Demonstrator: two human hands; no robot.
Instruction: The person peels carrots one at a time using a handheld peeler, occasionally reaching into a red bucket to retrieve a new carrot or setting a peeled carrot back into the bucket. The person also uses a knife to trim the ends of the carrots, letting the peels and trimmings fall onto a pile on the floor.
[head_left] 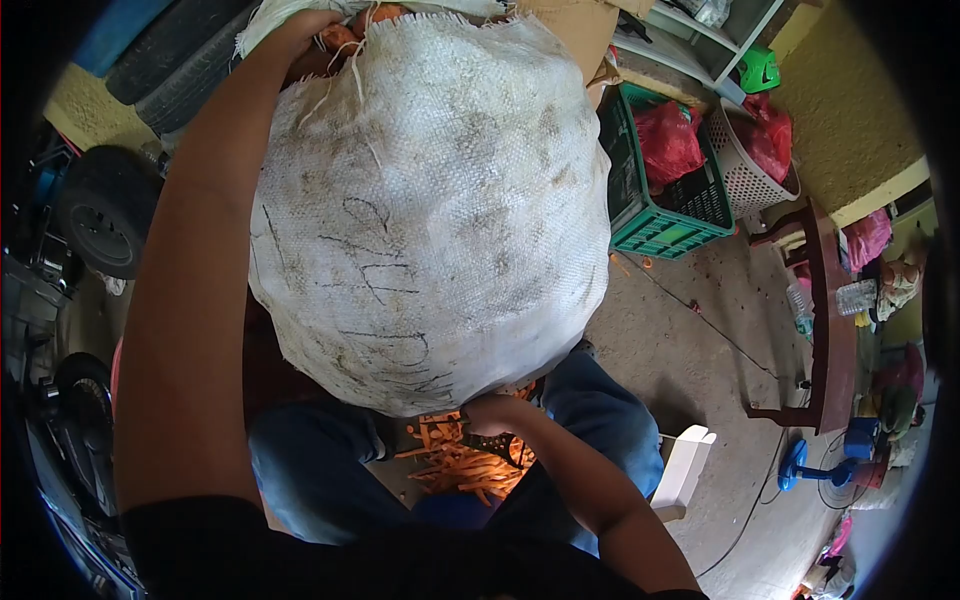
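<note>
A large, full white woven sack (440,200) with black handwriting on it bulges in front of me, its frayed mouth at the top. Reddish-orange roots (338,40) show at that opening. My left hand (308,32) is closed at the mouth's left side, its fingertips partly hidden. Down at the bottom edge of the sack, my right hand (490,414) has its fingers curled against the fabric, partly out of sight under it. Below it, between my knees, lies a heap of orange strips (465,465).
On the right stand a green crate (670,235) and a white basket (735,165) with red plastic bags. A wooden frame (825,320), a blue fan (800,467) and a white box (685,465) are farther along. Tyres (105,212) and a motorcycle line the left. A cable crosses the floor.
</note>
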